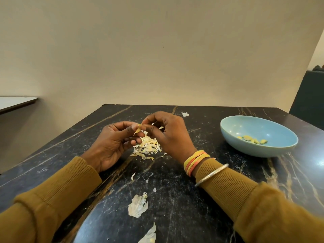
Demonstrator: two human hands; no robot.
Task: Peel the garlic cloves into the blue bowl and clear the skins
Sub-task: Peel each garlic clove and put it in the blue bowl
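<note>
Surface: we see a black table (177, 174) veined in gold and white, its far edge against the wall.
Room: a plain cream wall (157, 50) fills the upper view; a pale tabletop (14, 102) shows at the left edge and a dark cabinet (310, 99) at the right.
Blue bowl: the blue bowl (278, 149) stands on the right part of the table, well apart from both hands, and we count a few peeled cloves (252, 140) in its bottom.
Skins: a pile of skins (149, 146) lies on the table just below the hands; a large skin (137, 206) lies nearer us, another skin (149, 235) at the bottom edge, and a small scrap (185, 114) beyond the right hand.
Garlic clove: the garlic clove (138, 130) is held above the pile, between the two hands, skin partly on it.
Left hand: our left hand (112, 144) is turned palm inward, the other fingers curled, thumb and forefinger pinching the clove's lower side.
Right hand: our right hand (169, 134) is back-up, fingers bent, thumb and forefinger tips nipping the clove's top.
Wrists: mustard sleeves (57, 193) cover both forearms; thread bands (194, 161) and a silver bangle (212, 174) sit on the right wrist.
</note>
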